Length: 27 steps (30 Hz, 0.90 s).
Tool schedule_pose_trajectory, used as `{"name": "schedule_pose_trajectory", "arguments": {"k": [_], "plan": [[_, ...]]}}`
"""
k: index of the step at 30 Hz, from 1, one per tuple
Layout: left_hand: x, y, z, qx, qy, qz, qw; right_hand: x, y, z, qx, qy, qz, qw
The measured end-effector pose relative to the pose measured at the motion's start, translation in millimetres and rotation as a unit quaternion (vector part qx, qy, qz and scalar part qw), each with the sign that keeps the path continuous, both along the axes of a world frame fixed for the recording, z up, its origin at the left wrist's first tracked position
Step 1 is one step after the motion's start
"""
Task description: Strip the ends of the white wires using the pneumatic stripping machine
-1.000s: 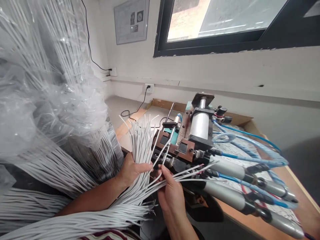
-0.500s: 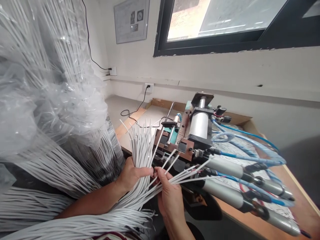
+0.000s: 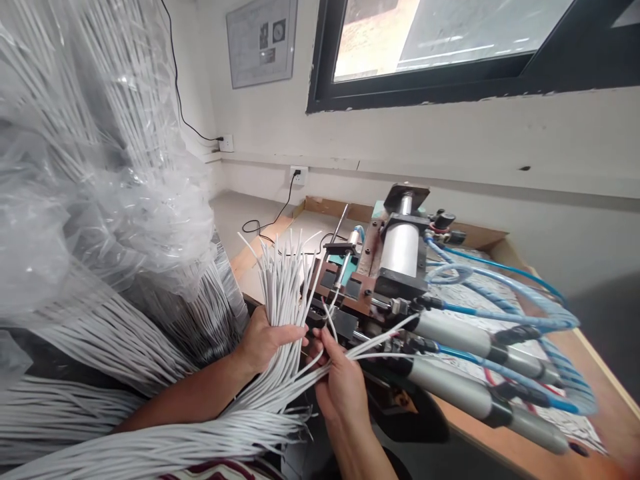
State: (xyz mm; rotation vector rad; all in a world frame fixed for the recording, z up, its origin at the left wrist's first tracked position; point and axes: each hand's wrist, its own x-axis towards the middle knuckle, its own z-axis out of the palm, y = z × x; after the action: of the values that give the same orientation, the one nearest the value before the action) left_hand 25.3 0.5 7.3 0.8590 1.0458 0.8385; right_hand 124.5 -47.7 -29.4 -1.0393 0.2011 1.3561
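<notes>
pale wall (image 3: 450, 143) | dark-framed window (image 3: 435, 40), bright pane | framed print (image 3: 261, 44) left of window | white socket (image 3: 304, 179) below, plug (image 3: 297, 173) inserted

Bare forearms (image 3: 185, 399) and a maroon-and-cream striped garment (image 3: 215, 472) show.

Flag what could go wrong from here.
1. Pinch: the right hand has its fingertips close to the machine, so they might get caught if it moves.
2. Snag: spare wires fanning out from that hand reach the cylinders in this view and could catch.
3. Spill: the left hand grips a thick bundle with splayed ends; some might slip out.
</notes>
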Motion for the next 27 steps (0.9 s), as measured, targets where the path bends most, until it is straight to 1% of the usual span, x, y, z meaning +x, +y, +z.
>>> {"name": "schedule_pose_trajectory", "arguments": {"k": [3, 6, 8, 10, 11, 13, 16, 18, 21, 24, 27], "plan": [[0.0, -2.8, -4.3, 0.023, 0.002, -0.016, 1.0, 0.3, -0.1, 4.9, 0.017, 0.019, 0.044, 0.999], [0.2, -8.9, -6.4, 0.035, -0.006, -0.049, 0.998, -0.1, -2.4, 11.9, 0.046, -0.008, 0.092, 0.995], [-0.4, -13.7, -6.6, 0.04, -0.009, -0.077, 0.996, -1.7, -5.7, 13.7, 0.06, -0.048, 0.098, 0.992], [-2.3, -17.9, -7.6, 0.036, -0.014, -0.098, 0.994, -4.2, -10.3, 11.9, 0.055, -0.084, 0.08, 0.992], [-3.8, -19.7, -8.9, 0.029, -0.018, -0.098, 0.995, -5.6, -13.1, 9.8, 0.047, -0.101, 0.067, 0.991], [-7.7, -22.3, -13.1, 0.011, -0.018, -0.079, 0.997, -8.0, -19.2, 4.8, 0.029, -0.131, 0.052, 0.99], [-13.7, -24.6, -21.3, -0.009, 0.002, -0.035, 0.999, -9.7, -29.5, -0.8, 0.016, -0.153, 0.056, 0.986], [-15.9, -25.6, -25.0, -0.014, 0.006, -0.03, 0.999, -9.3, -36.2, -1.3, 0.02, -0.148, 0.078, 0.986], [-16.1, -26.2, -26.3, -0.011, -0.005, -0.029, 1.0, -7.7, -43.1, 1.7, 0.022, -0.128, 0.113, 0.985], [-15.3, -25.2, -24.8, -0.005, 0.001, -0.024, 1.0, -5.8, -42.8, 5.3, 0.012, -0.11, 0.114, 0.987], [-15.6, -24.3, -23.7, 0.002, 0.016, -0.028, 0.999, -3.9, -36.5, 6.4, 0.007, -0.097, 0.107, 0.99]]}}
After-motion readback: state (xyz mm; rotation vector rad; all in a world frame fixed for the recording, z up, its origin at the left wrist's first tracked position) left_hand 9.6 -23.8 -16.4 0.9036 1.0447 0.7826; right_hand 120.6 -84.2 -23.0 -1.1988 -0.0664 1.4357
